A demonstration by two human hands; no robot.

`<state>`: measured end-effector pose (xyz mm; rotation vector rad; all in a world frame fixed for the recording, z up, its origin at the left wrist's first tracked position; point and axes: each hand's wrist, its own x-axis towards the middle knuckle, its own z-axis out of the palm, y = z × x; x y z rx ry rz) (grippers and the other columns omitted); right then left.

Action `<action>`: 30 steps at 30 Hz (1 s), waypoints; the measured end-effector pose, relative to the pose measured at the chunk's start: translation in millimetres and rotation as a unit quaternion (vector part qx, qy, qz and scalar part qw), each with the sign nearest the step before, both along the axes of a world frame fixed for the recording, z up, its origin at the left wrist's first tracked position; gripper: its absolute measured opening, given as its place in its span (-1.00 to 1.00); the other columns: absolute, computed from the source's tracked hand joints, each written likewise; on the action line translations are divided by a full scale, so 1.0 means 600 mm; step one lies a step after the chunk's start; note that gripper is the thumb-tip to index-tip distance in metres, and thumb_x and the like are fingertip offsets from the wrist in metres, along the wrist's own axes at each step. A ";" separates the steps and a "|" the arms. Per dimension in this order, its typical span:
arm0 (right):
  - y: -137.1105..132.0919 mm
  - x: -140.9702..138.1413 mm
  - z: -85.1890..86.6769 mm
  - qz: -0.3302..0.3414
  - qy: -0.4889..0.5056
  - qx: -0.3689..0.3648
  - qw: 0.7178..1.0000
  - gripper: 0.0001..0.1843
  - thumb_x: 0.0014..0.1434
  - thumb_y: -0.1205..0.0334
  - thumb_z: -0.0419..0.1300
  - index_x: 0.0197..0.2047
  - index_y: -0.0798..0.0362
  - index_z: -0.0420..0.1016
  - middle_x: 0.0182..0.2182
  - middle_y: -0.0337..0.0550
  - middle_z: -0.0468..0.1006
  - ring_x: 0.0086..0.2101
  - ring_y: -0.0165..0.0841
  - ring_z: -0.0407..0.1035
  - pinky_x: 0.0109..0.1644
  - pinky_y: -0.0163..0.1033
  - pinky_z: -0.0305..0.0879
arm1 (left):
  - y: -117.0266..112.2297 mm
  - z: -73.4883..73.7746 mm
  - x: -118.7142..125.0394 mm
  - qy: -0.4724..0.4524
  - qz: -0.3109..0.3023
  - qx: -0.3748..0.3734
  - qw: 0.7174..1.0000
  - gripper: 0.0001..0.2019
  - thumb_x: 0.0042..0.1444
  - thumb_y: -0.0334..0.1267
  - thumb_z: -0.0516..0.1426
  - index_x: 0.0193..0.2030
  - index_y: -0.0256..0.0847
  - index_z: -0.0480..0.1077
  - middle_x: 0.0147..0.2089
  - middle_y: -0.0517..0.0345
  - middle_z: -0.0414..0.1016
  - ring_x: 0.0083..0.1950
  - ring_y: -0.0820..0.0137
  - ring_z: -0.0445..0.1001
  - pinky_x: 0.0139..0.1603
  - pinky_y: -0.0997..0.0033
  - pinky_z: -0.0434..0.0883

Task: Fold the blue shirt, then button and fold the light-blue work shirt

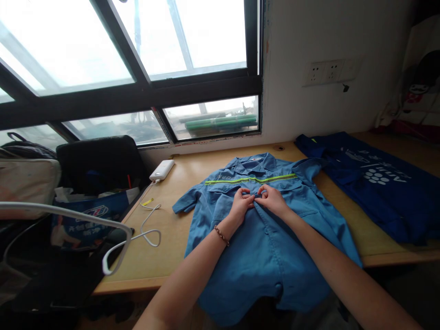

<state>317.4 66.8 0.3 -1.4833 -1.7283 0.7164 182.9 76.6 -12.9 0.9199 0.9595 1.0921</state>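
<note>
A light blue work shirt (237,256) with a yellow-green stripe across the chest lies face up on the table, collar away from me. Its lower hem hangs over the table's front edge. My left hand (243,201) and my right hand (272,200) meet at the front placket just below the stripe. Both pinch the shirt's front edge between thumb and fingers, close together. Any button there is hidden by my fingertips. Below my hands the placket runs down to a button (278,288) near the hem.
A dark blue garment (381,183) with white print lies on the table (147,266) at right. A white power bank (162,169) with a white cable (151,236) lies at left. Beyond the left edge stand a black chair (99,158) and a blue bag (91,224). A window rises behind.
</note>
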 end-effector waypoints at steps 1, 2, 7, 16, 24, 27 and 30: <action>0.000 0.000 0.001 -0.001 0.003 0.003 1.000 -0.81 -0.13 0.21 0.15 -0.38 0.07 0.31 -0.74 -0.42 0.27 -0.65 -0.48 0.19 -0.51 -0.38 0.06 | 0.000 0.000 0.001 -0.001 0.006 0.001 1.000 -0.63 -0.22 -0.38 0.23 -0.28 -0.23 0.15 -0.60 0.35 0.27 -0.59 0.58 0.33 -0.53 0.59 0.34; 0.000 0.001 0.002 0.000 0.004 0.010 1.000 -0.80 -0.14 0.22 0.16 -0.36 0.07 0.32 -0.71 -0.41 0.28 -0.64 -0.48 0.19 -0.51 -0.38 0.07 | 0.000 0.000 0.001 -0.002 0.011 0.001 1.000 -0.63 -0.22 -0.38 0.23 -0.27 -0.23 0.15 -0.60 0.35 0.27 -0.59 0.58 0.33 -0.53 0.59 0.34; -0.003 0.009 0.017 0.041 -0.024 0.091 0.995 -0.74 -0.16 0.27 0.19 -0.30 0.03 0.45 -0.47 -0.29 0.36 -0.53 -0.50 0.22 -0.38 -0.36 0.18 | -0.001 0.000 0.002 -0.017 0.024 -0.003 1.000 -0.59 -0.23 -0.37 0.24 -0.24 -0.22 0.15 -0.56 0.31 0.30 -0.56 0.56 0.35 -0.52 0.57 0.34; 0.009 0.025 0.002 0.069 -0.065 0.039 0.995 -0.64 -0.14 0.19 0.21 -0.20 0.02 0.51 -0.41 -0.20 0.38 -0.50 -0.46 0.24 -0.37 -0.33 0.21 | -0.008 0.006 0.003 -0.008 0.015 0.041 0.999 -0.56 -0.27 -0.40 0.23 -0.24 -0.20 0.12 -0.61 0.38 0.27 -0.61 0.60 0.29 -0.53 0.62 0.28; 0.000 0.022 0.008 0.016 -0.101 0.051 0.993 -0.65 -0.06 0.27 0.15 -0.13 0.04 0.44 -0.35 -0.17 0.39 -0.42 -0.42 0.28 -0.28 -0.33 0.20 | 0.013 -0.015 -0.001 0.106 -0.034 0.164 0.980 -0.62 -0.18 -0.29 0.21 -0.20 -0.21 0.17 -0.67 0.44 0.15 -0.63 0.59 0.24 -0.54 0.62 0.22; -0.031 0.007 0.025 -0.034 -0.159 0.066 0.985 -0.84 0.04 0.28 0.05 -0.30 0.07 0.42 -0.39 -0.15 0.41 -0.38 -0.40 0.30 -0.28 -0.33 0.17 | 0.029 -0.018 -0.002 0.157 -0.031 0.202 0.966 -0.64 -0.16 -0.30 0.20 -0.19 -0.21 0.21 -0.68 0.45 0.10 -0.63 0.61 0.19 -0.56 0.65 0.17; -0.070 -0.007 0.030 -0.043 -0.250 0.026 0.967 -0.87 0.06 0.21 0.06 -0.36 0.06 0.36 -0.40 -0.12 0.41 -0.38 -0.34 0.30 -0.34 -0.30 0.13 | 0.055 -0.015 -0.003 0.185 -0.033 0.219 0.957 -0.65 -0.15 -0.32 0.19 -0.18 -0.22 0.22 -0.67 0.44 0.10 -0.63 0.60 0.18 -0.56 0.65 0.16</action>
